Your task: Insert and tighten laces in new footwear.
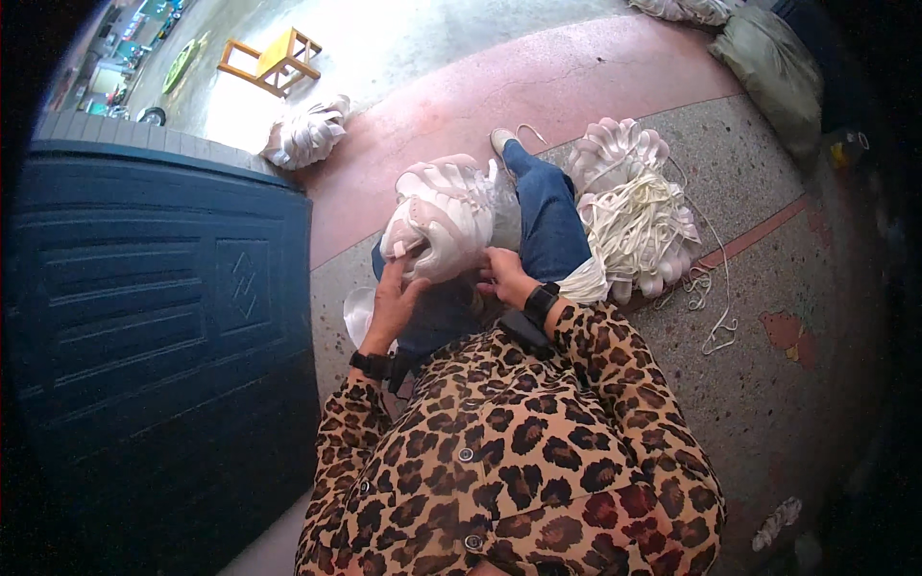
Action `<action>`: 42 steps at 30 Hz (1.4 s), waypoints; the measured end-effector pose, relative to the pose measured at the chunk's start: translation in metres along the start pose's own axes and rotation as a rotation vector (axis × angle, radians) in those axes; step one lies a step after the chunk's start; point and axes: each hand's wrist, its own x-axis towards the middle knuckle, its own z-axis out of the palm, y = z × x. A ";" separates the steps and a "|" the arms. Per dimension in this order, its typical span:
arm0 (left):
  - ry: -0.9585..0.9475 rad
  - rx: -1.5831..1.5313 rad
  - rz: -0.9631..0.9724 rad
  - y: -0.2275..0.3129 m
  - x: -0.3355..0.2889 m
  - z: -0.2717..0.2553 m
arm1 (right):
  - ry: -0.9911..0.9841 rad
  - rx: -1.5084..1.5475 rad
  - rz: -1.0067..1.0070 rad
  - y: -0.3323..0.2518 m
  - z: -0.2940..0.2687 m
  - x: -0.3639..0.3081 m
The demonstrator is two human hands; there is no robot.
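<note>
A bundle of white-and-pink shoe uppers, nested one against another, rests on my lap. My left hand grips the near left edge of the front upper, fingers at its opening and thumb below. At the bundle's lower right, my right hand has its fingers curled together; whatever they pinch is too small to make out. Right of my knee, a tangled heap of cream shoelaces lies over another bunch of pale shoe uppers.
A dark blue panelled door stands close on my left. Beyond it are another bundle of uppers and a wooden chair. A large grey-green sack sits at the far right. One loose lace trails over the floor.
</note>
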 end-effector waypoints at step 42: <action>0.471 -0.885 -0.052 0.034 0.008 -0.197 | -1.154 -0.964 -0.977 -0.195 0.297 -0.111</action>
